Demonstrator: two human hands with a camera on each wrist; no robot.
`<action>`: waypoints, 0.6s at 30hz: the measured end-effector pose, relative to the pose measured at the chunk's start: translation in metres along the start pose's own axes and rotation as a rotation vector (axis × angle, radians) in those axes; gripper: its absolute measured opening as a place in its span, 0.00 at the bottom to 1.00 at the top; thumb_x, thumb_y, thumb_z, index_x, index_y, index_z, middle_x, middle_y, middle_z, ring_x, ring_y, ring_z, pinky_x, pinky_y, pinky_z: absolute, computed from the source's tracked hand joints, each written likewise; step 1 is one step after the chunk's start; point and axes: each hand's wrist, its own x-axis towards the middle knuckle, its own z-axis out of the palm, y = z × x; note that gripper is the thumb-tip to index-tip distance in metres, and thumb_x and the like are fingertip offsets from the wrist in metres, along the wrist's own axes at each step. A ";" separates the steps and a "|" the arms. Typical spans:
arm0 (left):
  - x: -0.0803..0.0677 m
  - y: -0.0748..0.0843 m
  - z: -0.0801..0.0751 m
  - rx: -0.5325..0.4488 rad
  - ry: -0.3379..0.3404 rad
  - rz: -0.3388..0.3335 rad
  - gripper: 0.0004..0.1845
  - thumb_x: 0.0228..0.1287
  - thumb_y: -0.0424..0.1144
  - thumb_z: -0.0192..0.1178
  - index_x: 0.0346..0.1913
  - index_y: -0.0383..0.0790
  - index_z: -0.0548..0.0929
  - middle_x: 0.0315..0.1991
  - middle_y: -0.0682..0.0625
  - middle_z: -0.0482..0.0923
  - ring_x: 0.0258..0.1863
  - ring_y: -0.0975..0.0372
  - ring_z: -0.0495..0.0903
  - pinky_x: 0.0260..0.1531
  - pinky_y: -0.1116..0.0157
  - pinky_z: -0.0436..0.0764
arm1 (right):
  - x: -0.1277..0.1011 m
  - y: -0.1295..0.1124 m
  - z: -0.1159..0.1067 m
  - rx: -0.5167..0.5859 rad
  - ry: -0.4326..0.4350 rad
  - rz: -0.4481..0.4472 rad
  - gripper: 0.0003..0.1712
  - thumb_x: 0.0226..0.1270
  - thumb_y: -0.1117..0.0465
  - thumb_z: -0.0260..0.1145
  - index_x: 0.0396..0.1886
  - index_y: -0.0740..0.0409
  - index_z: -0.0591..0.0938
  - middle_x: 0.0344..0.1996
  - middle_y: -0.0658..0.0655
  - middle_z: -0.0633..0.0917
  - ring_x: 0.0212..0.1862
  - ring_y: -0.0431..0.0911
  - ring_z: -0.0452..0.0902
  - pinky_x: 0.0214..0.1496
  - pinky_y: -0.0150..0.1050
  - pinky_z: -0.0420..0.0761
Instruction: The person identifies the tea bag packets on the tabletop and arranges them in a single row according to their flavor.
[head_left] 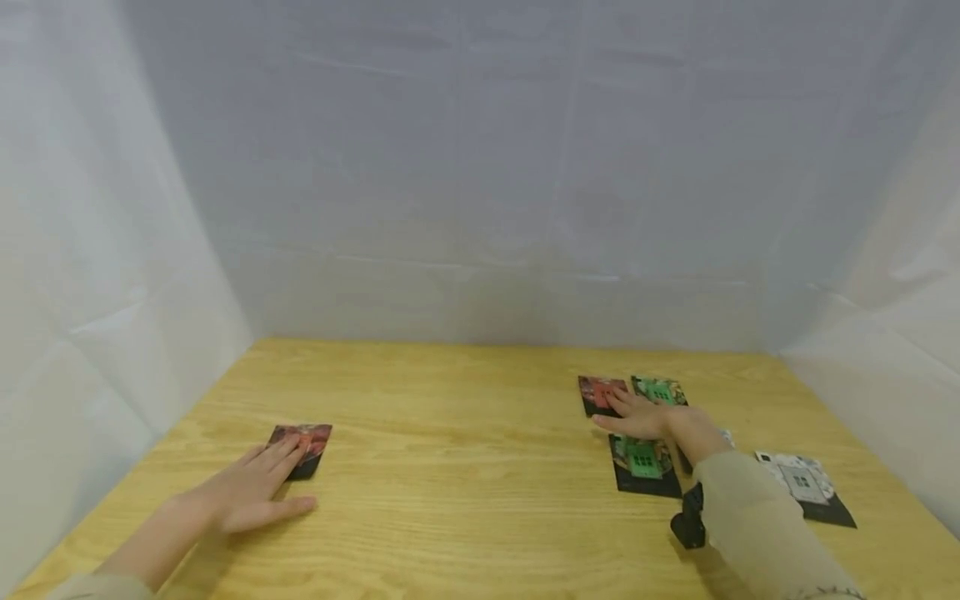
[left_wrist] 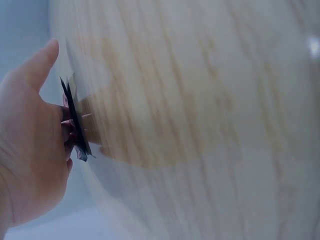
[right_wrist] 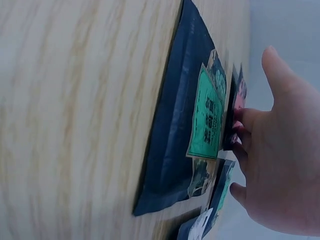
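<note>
My left hand (head_left: 251, 493) lies flat with straight fingers on a small black packet with a red label (head_left: 321, 437), at the left of the table. The left wrist view shows that packet (left_wrist: 76, 120) nearly edge-on under the fingertips, thumb spread away from it. Over at the right, my right hand (head_left: 647, 418) reaches across the packets, its fingertips on another red-label packet (head_left: 591, 400). A green-label packet (head_left: 643, 462) lies just in front of this hand, and a second green-label packet (head_left: 663, 390) sits behind it.
A white-label packet (head_left: 806, 485) lies farther right on the wooden table (head_left: 450, 467). Another packet (head_left: 726, 435) is mostly hidden under the right forearm. A black device (head_left: 688, 518) is strapped at the right wrist. Pale sheeting (head_left: 480, 183) encloses the back and both sides.
</note>
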 end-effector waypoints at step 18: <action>-0.002 0.003 -0.004 -0.027 -0.013 -0.014 0.46 0.64 0.60 0.50 0.68 0.23 0.54 0.69 0.29 0.45 0.67 0.37 0.45 0.62 0.39 0.44 | -0.001 -0.018 0.008 0.077 -0.020 -0.005 0.50 0.66 0.30 0.41 0.74 0.59 0.45 0.72 0.65 0.39 0.71 0.62 0.32 0.65 0.65 0.42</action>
